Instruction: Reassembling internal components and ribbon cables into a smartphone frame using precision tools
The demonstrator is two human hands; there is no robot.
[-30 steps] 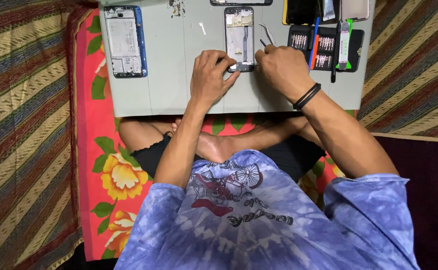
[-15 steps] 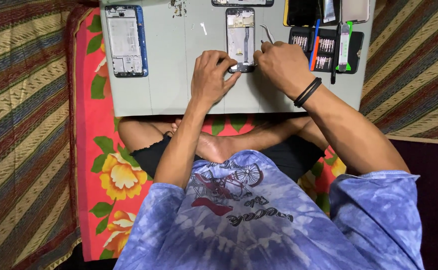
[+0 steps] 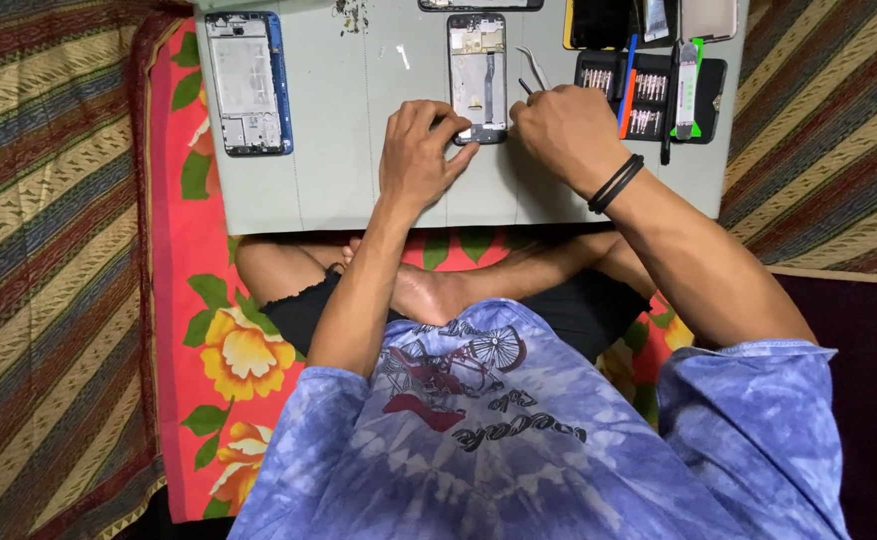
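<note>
- Head view, upper centre: opened phone (image 3: pixel 478 75) lies on the pale work mat (image 3: pixel 339 150), its lower end under both hands
- left hand (image 3: pixel 419 155) has fingers curled, pinching the phone's bottom edge
- right hand (image 3: pixel 569 130) is closed around tweezers (image 3: pixel 534 70), just right of the phone
- blue-edged phone frame (image 3: pixel 249 80) sits upper left; screwdriver bit case (image 3: pixel 649 95) upper right

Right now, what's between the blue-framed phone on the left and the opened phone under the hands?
Head view: mostly bare grey work mat, with one small white fleck between the blue-framed phone and the opened phone.
</note>
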